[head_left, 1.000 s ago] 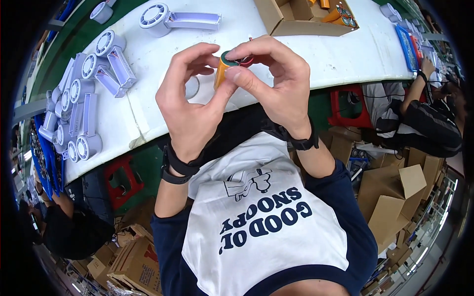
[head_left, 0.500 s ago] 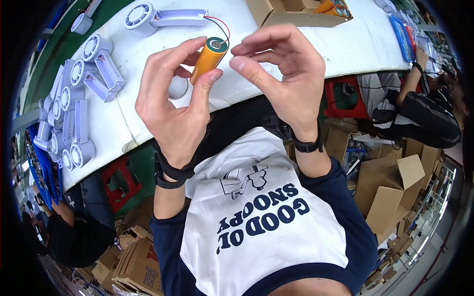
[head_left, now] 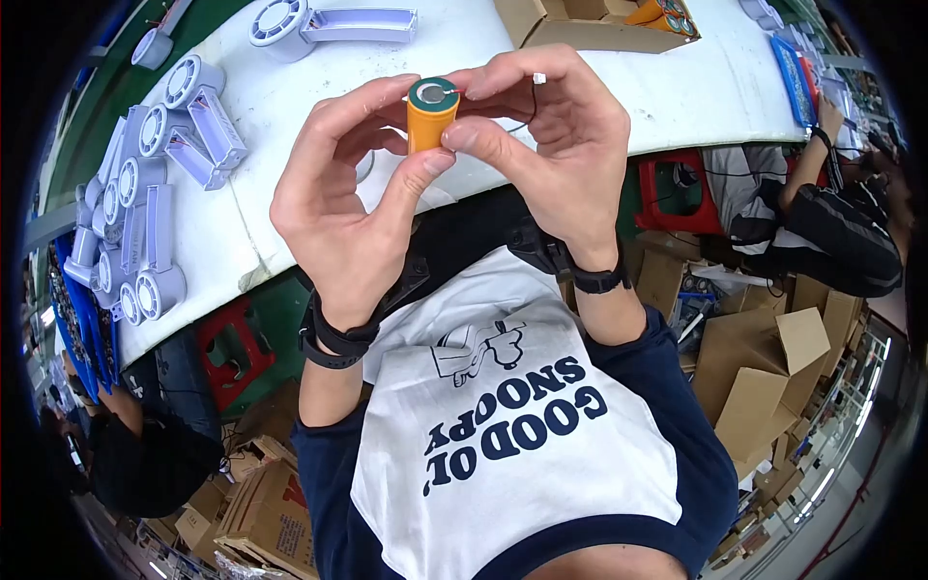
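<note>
An orange cylindrical battery (head_left: 430, 130) with a green ring on its top end stands almost upright above the white table. My left hand (head_left: 348, 193) grips it from the left between thumb and fingers. From the other side my right hand (head_left: 556, 145) closes on it too, thumb against its side and fingertips at the wires by the top. A dark wire with a small white connector (head_left: 539, 78) shows beside my right fingers. Behind my hands lies a pale purple fan housing (head_left: 362, 26) with a long open compartment and a round grille.
Several more fan housings (head_left: 145, 184) crowd the table's left side. A cardboard box (head_left: 580, 34) with orange batteries stands at the back. A blue tray (head_left: 788, 77) lies at the far right near another person's hand (head_left: 828, 116). Red stools (head_left: 677, 198) and opened cartons (head_left: 764, 387) surround the table.
My right hand has come in to the battery and now touches it. The battery has turned more upright and shifted slightly right, and its wires have swung over to my right hand.
</note>
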The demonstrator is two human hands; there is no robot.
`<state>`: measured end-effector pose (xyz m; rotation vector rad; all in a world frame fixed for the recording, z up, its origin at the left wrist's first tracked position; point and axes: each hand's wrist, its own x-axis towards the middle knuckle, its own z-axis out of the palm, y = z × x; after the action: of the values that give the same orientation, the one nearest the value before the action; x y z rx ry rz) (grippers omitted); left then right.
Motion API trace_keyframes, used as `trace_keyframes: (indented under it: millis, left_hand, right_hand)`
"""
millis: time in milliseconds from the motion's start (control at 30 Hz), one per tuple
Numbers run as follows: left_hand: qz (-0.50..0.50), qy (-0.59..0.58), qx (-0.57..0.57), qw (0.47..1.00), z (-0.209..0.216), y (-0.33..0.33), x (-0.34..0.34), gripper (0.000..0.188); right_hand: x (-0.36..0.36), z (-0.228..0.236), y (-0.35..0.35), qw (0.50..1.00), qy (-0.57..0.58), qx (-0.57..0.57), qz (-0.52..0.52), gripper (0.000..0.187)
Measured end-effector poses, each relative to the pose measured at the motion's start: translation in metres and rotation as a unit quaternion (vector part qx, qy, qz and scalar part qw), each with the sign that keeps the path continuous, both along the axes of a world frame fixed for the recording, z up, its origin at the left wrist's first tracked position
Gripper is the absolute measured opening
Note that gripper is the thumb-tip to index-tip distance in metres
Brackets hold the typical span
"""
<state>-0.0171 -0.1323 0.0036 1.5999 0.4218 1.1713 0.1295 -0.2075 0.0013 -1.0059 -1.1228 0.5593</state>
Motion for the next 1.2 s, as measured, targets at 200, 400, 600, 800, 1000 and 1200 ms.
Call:
trace_keyframes:
  millis: [200, 400, 600, 800, 1000, 1200]
  left_hand:
    - [-0.031, 0.016, -0.018, 0.999, -0.008, 0.007, -0.009, 0.043]
    - [-0.032, 0.04, -0.018, 0.999, -0.009, 0.011, -0.015, 0.043]
    - [-0.009, 0.253, 0.157, 0.955, 0.006, 0.052, -0.037, 0.044]
    - [-0.067, 0.452, 0.295, 0.839, 0.001, 0.077, -0.032, 0.051]
    - [0.071, 0.312, 0.332, 0.887, 0.012, 0.069, -0.024, 0.048]
    - [0.189, 0.227, 0.24, 0.925, 0.0, 0.066, -0.02, 0.043]
  right_hand:
    - [-0.011, 0.006, 0.002, 0.999, 0.006, -0.03, -0.028, 0.035]
    - [-0.011, -0.001, 0.006, 0.997, -0.059, -0.05, -0.012, 0.029]
    - [0.01, -0.002, -0.012, 0.994, -0.061, -0.083, -0.031, 0.023]
    - [0.016, -0.005, -0.033, 0.966, 0.086, -0.217, 0.114, 0.019]
    - [0.002, -0.006, -0.034, 0.943, 0.146, -0.261, 0.148, 0.019]
    - [0.001, -0.002, -0.032, 0.964, 0.102, -0.222, 0.105, 0.017]
